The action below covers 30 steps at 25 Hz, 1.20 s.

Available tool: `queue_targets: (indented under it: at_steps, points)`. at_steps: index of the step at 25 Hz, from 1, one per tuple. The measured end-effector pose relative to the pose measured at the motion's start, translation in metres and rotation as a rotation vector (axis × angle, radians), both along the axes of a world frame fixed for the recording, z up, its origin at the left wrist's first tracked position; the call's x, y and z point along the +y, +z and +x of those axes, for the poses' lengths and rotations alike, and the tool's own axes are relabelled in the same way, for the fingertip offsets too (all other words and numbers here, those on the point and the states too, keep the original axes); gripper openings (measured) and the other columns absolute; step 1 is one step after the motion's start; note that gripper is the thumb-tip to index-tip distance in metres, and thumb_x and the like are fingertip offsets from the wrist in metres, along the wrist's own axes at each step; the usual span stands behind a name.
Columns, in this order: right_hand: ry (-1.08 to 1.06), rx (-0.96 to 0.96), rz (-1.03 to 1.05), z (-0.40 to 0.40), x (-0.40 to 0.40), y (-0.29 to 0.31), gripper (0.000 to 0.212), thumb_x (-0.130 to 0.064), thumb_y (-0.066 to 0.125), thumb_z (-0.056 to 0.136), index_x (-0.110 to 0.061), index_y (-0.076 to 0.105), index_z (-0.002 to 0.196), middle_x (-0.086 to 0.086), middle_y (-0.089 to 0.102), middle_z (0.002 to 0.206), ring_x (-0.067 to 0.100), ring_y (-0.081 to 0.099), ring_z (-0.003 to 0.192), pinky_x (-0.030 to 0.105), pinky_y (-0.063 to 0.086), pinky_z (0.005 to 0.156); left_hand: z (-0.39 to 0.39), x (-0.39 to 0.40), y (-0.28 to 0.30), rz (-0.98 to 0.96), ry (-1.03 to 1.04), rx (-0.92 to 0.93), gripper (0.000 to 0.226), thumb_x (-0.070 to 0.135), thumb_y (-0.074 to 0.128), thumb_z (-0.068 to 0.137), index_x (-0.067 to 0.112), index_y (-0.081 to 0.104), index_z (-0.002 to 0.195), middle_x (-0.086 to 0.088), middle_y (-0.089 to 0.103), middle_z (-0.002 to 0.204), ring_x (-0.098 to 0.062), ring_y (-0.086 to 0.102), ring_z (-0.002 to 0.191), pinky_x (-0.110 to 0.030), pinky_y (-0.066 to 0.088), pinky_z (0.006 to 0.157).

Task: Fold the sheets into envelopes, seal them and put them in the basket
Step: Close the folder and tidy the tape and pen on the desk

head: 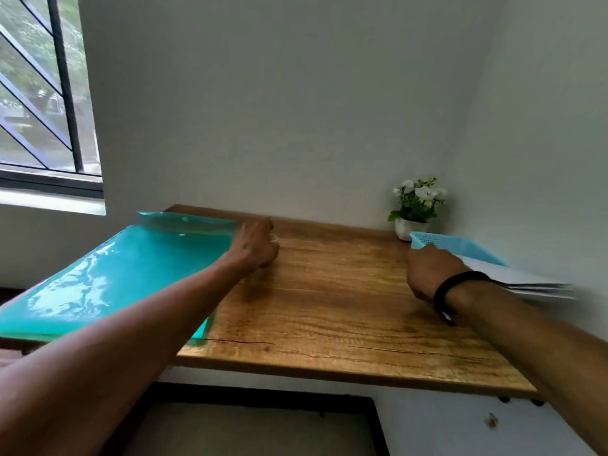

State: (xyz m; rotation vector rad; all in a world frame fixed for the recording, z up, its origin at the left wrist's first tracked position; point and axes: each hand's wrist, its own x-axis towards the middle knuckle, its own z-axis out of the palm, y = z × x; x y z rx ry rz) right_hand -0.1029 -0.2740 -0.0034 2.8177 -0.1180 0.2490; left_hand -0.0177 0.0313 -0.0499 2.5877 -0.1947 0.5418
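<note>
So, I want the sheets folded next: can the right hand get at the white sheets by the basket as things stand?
Probably yes. The right hand is already at the near edge of the white sheets, which lie beside the blue basket, with nothing in between. Whether its fingers hold them already is hidden behind the hand.

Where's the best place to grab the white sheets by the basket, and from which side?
A judgement: take the sheets at their near-left edge, coming from the left over the bare table. They lie flat in a stack, the blue basket sits on their far side, and the wall closes the right. The right hand is already beside that edge.
</note>
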Motion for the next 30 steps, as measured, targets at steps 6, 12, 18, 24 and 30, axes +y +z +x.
queue_targets:
  at_steps: [6, 12, 18, 24, 30]
  points:
    - [-0.037, 0.002, 0.165, 0.028, -0.012, -0.005, 0.024, -0.007, 0.047, 0.103, -0.008, 0.060, 0.123, 0.016, 0.066, 0.127, 0.030, 0.065, 0.113, 0.034, 0.050, 0.084, 0.023, -0.037, 0.001, -0.018, -0.187, -0.027, 0.022, 0.029, 0.075, 0.094, 0.018, 0.076, 0.113, -0.001, 0.076, 0.113, -0.009, 0.065, 0.094, -0.025, 0.052, 0.077]
    - [0.064, -0.131, 0.319, 0.053, 0.007, -0.028, 0.033, -0.006, 0.031, 0.106, -0.010, 0.063, 0.116, 0.013, 0.064, 0.118, 0.027, 0.064, 0.107, 0.038, 0.053, 0.098, 0.057, -0.152, -0.018, -0.122, -0.160, -0.053, 0.024, 0.041, 0.069, 0.095, 0.026, 0.078, 0.111, 0.006, 0.078, 0.114, -0.014, 0.069, 0.106, -0.031, 0.055, 0.085]
    - [0.012, -0.158, 0.220, 0.116, -0.007, -0.035, 0.038, -0.001, 0.033, 0.106, -0.007, 0.065, 0.126, 0.016, 0.063, 0.131, 0.033, 0.061, 0.119, 0.039, 0.052, 0.095, 0.111, -0.206, -0.019, -0.186, -0.111, -0.031, 0.023, 0.039, 0.069, 0.095, 0.031, 0.079, 0.114, 0.009, 0.079, 0.116, -0.014, 0.072, 0.108, -0.033, 0.058, 0.091]
    - [0.053, -0.118, 0.143, 0.183, -0.003, -0.043, 0.037, -0.011, 0.036, 0.106, -0.015, 0.067, 0.126, 0.012, 0.064, 0.132, 0.031, 0.062, 0.118, 0.040, 0.052, 0.096, 0.154, -0.217, -0.017, -0.133, -0.083, -0.005, 0.025, 0.033, 0.061, 0.097, 0.035, 0.071, 0.120, 0.003, 0.076, 0.121, -0.022, 0.070, 0.112, -0.034, 0.054, 0.089]
    - [0.062, -0.079, 0.076, 0.156, -0.013, -0.042, 0.035, -0.005, 0.035, 0.106, -0.009, 0.062, 0.129, 0.015, 0.063, 0.130, 0.034, 0.057, 0.123, 0.041, 0.048, 0.100, 0.176, -0.219, -0.022, -0.121, -0.093, 0.007, 0.024, 0.037, 0.068, 0.096, 0.035, 0.072, 0.120, -0.001, 0.076, 0.119, -0.026, 0.070, 0.110, -0.039, 0.059, 0.089]
